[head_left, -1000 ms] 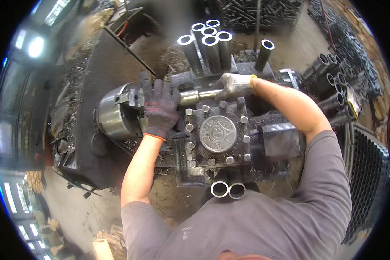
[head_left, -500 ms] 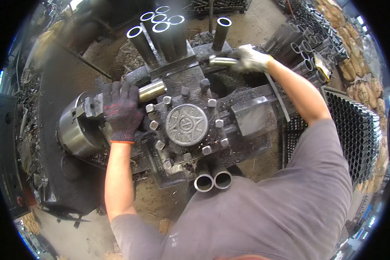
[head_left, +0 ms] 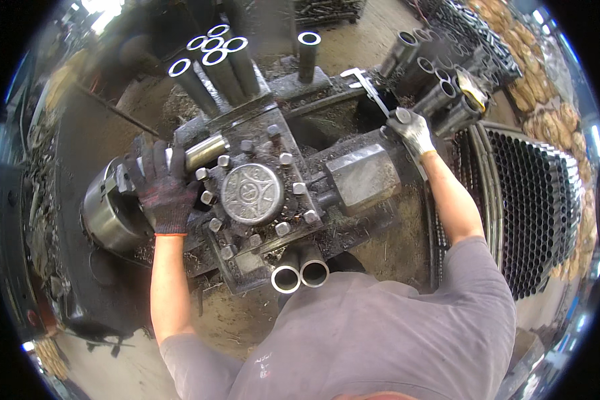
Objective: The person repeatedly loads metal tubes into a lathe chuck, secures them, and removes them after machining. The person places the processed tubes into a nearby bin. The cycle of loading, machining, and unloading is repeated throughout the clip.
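Observation:
My left hand [head_left: 161, 190], in a dark glove with an orange cuff, lies over the jaws of the lathe chuck [head_left: 103, 217], its fingers stretched out and apart. A shiny metal tube [head_left: 205, 152] sticks out to the right beyond these fingers; whether they touch it I cannot tell. At the right, my right hand [head_left: 417, 135], in a whitish glove, is closed around a round-ended metal handle [head_left: 403, 116]. Just beside its fingers lies a vernier caliper [head_left: 376, 97], jaws toward the far side. Between the hands sits the tool post [head_left: 250, 193], ringed with square-headed bolts.
Several upright tubes [head_left: 213, 73] stand on the machine's far side, with a single tube [head_left: 308, 60] to their right. Two tubes [head_left: 300, 275] lie close to my body. More tubes [head_left: 440, 93] lean at far right, above a stack of tubes [head_left: 533, 213].
My right hand has moved nearer to me, and the handle in it has turned from pointing left to showing its round end. The caliper jaws are uncovered. My left hand stays at the chuck.

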Action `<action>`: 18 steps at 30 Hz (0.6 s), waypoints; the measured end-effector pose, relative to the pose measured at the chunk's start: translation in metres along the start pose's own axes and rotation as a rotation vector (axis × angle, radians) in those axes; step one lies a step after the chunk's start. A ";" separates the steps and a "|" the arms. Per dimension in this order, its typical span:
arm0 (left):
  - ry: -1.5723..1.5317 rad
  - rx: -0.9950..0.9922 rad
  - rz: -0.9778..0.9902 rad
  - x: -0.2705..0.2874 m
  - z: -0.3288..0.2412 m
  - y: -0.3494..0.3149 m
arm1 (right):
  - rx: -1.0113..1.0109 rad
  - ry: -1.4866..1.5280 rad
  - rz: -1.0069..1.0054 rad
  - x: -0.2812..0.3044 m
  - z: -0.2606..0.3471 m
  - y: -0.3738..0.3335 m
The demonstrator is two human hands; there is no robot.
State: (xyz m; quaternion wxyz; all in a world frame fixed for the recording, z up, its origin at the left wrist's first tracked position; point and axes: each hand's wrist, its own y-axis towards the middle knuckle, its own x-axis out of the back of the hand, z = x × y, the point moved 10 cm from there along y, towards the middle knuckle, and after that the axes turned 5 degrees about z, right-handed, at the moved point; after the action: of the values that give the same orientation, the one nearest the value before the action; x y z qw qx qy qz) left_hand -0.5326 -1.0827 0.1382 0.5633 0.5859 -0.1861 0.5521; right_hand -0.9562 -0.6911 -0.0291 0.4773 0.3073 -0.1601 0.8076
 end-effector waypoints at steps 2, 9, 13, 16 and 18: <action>0.036 -0.005 -0.027 -0.003 0.005 -0.006 | 0.024 -0.040 0.144 0.008 0.021 -0.011; -0.091 0.018 -0.104 -0.018 0.020 -0.016 | 0.600 -0.355 0.199 -0.023 0.334 -0.023; -0.154 0.037 -0.154 -0.009 0.023 -0.015 | 0.737 -0.528 1.208 -0.284 0.436 -0.050; -0.079 0.064 -0.123 -0.012 0.024 -0.018 | 0.899 -0.779 1.470 -0.360 0.405 -0.056; -0.088 0.046 -0.206 -0.011 0.023 -0.022 | 0.572 -0.590 1.372 -0.343 0.355 -0.005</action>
State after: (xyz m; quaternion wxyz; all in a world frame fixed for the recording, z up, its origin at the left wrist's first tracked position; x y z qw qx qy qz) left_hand -0.5075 -1.1009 0.1247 0.5947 0.6385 -0.1368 0.4689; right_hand -0.7080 -1.1159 0.0178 -0.2852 0.4516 -0.2197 0.8163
